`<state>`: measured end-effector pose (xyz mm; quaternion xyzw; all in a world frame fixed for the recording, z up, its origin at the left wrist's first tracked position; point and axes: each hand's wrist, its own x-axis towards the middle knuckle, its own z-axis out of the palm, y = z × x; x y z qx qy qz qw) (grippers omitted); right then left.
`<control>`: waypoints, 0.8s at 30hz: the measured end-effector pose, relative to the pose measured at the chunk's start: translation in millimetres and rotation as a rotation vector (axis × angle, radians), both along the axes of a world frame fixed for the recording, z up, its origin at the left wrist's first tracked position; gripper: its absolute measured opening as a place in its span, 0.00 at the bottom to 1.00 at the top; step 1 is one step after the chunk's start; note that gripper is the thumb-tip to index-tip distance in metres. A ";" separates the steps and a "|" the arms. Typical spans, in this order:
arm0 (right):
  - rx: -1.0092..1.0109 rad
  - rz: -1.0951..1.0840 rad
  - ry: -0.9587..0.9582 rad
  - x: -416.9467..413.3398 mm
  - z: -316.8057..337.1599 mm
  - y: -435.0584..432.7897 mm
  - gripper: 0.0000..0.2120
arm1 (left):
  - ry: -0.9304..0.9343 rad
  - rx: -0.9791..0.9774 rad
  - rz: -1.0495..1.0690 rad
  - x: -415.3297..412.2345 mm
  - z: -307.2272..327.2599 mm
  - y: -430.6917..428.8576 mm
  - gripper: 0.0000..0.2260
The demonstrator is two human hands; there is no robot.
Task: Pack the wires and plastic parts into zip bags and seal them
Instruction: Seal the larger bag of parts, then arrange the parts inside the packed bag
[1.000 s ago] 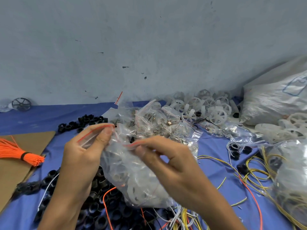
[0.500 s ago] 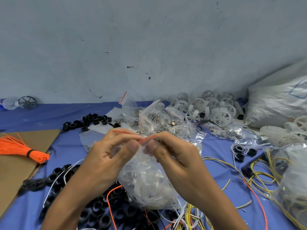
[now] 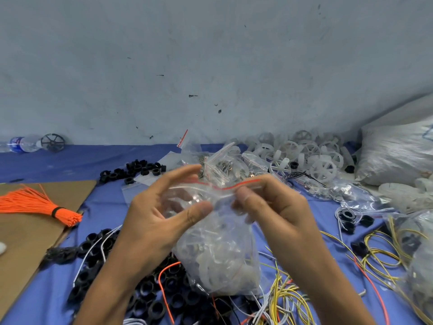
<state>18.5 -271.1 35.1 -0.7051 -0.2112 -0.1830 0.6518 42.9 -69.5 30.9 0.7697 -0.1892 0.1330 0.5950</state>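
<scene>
The right hand point(image 3: 276, 207) pinches the red zip strip point(image 3: 243, 184) of the filled zip bag point(image 3: 220, 254) hanging below that pinch, the strip running sideways toward the left hand point(image 3: 159, 212), whose blurred fingers seem spread wide, gripping nothing.

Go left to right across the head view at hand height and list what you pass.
Orange wire bundle → left hand → zip bag of white plastic parts, its red-striped top in the right hand's grip → right hand → small black rings tangled with white wire → yellow wires.
</scene>
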 end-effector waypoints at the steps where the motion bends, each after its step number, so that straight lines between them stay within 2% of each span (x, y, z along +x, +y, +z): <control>1: 0.047 -0.014 0.010 1.2 1.2 -4.6 0.05 | -0.003 -0.050 0.030 1.9 -0.6 2.7 0.26; 4: 0.092 -0.083 0.020 4.8 2.8 -16.3 0.05 | -0.016 -0.217 0.103 5.3 -0.1 6.3 0.23; 11: 0.060 -0.101 0.047 4.7 3.2 -20.0 0.08 | -0.002 -0.100 0.055 -3.9 6.6 -0.2 0.08; 15: 0.063 -0.107 0.047 4.1 4.1 -21.6 0.07 | -0.024 -0.157 0.115 -5.3 8.9 -2.4 0.09; 18: 0.078 -0.137 0.046 3.6 5.1 -24.6 0.06 | -0.023 -0.146 0.091 -8.1 11.0 -2.5 0.06; 20: 0.047 -0.129 0.050 2.8 6.6 -26.1 0.07 | -0.082 -0.047 0.148 -10.1 12.9 -0.2 0.05; 24: -0.091 -0.054 -0.021 -0.5 7.5 -16.4 0.06 | -0.386 0.386 0.378 -18.1 18.9 -3.9 0.16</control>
